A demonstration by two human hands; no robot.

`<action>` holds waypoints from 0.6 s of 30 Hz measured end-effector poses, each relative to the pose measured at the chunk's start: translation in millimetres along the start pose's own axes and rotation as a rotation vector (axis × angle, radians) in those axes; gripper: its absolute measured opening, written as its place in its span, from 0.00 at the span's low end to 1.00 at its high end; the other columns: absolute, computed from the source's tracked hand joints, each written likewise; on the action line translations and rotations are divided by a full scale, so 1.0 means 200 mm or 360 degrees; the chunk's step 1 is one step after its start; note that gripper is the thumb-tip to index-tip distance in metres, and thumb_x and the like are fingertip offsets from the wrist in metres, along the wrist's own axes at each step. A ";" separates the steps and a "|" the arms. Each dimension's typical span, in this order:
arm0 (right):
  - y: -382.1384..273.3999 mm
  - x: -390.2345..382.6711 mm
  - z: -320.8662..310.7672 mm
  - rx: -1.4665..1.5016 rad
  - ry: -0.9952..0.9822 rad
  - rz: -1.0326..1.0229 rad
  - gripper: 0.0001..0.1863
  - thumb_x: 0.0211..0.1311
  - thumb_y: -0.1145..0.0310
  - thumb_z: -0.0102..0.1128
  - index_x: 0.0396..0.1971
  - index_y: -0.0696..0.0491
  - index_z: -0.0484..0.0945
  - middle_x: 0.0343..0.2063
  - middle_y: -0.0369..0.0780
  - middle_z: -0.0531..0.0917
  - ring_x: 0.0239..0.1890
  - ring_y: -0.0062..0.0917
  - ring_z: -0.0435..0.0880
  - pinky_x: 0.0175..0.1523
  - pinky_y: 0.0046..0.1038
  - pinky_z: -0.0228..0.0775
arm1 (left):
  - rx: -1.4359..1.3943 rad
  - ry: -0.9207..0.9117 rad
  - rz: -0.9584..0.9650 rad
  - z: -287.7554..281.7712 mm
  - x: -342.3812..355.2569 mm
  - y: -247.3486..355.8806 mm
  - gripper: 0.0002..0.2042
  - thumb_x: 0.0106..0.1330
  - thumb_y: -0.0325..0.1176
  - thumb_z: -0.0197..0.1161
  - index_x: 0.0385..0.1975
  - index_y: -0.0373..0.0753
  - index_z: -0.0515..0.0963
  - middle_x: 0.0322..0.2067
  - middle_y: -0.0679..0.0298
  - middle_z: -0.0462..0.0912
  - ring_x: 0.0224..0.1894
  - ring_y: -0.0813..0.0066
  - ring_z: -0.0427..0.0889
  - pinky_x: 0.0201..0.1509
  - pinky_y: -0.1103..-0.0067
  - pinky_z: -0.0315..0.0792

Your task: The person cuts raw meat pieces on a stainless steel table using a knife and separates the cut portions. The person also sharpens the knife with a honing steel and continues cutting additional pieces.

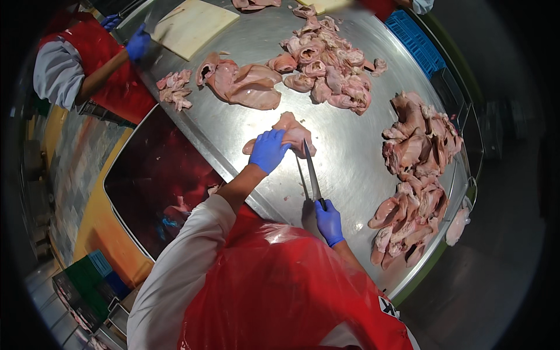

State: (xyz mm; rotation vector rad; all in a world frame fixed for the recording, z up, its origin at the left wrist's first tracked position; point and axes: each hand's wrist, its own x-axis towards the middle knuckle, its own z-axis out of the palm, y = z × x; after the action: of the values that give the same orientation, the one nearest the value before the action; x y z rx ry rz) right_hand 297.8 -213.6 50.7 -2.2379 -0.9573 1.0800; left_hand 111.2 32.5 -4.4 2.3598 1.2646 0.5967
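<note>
My left hand [269, 150], in a blue glove, rests on a pale pink piece of meat [298, 133] on the metal table, its fingers bent over the near left part. My right hand [329, 223], also blue-gloved, is closed round the dark handle of a long knife [311, 171]. The blade points away from me, its tip at the right part of the meat. Whether the tip has gone into it I cannot tell. Just beyond lies a larger, folded pale piece of meat [251, 87].
Meat piles lie on the metal table [268, 201] at the far middle [332, 64] and right [414, 175]. Small scraps [174, 89] sit far left, near a cutting board [195, 29]. Left of the table edge stands a dark red-looking bin [157, 169]. A co-worker's gloved hand [138, 42] holds a knife.
</note>
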 end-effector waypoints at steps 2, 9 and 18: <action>-0.04 0.03 0.00 0.0008 -0.0016 -0.0040 0.17 0.74 0.57 0.58 0.36 0.58 0.78 0.19 0.40 0.80 0.23 0.21 0.77 0.31 0.30 0.69 | 0.0045 -0.0008 -0.0089 0.01 0.02 0.00 0.22 0.69 0.45 0.62 0.55 0.37 0.73 0.47 0.53 0.79 0.50 0.53 0.77 0.55 0.61 0.70; -0.19 0.12 -0.04 0.0004 -0.0048 0.0030 0.19 0.73 0.55 0.59 0.38 0.58 0.79 0.22 0.45 0.81 0.25 0.28 0.79 0.33 0.33 0.71 | 0.0079 0.0059 0.0001 0.01 -0.04 0.01 0.23 0.67 0.45 0.64 0.57 0.38 0.74 0.49 0.56 0.78 0.52 0.57 0.76 0.58 0.63 0.69; -0.18 0.09 -0.08 -0.0103 -0.0033 0.0036 0.20 0.73 0.54 0.59 0.39 0.60 0.79 0.22 0.46 0.80 0.25 0.25 0.77 0.34 0.32 0.70 | 0.0040 0.0163 0.0086 0.05 -0.16 0.05 0.25 0.66 0.45 0.66 0.59 0.39 0.73 0.53 0.57 0.75 0.57 0.57 0.74 0.63 0.61 0.66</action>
State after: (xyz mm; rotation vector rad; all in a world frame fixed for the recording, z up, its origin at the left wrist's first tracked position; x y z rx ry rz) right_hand 305.6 -179.7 75.2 -2.2991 -0.9911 1.0985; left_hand 106.4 -1.3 -13.7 2.4181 1.2617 0.7312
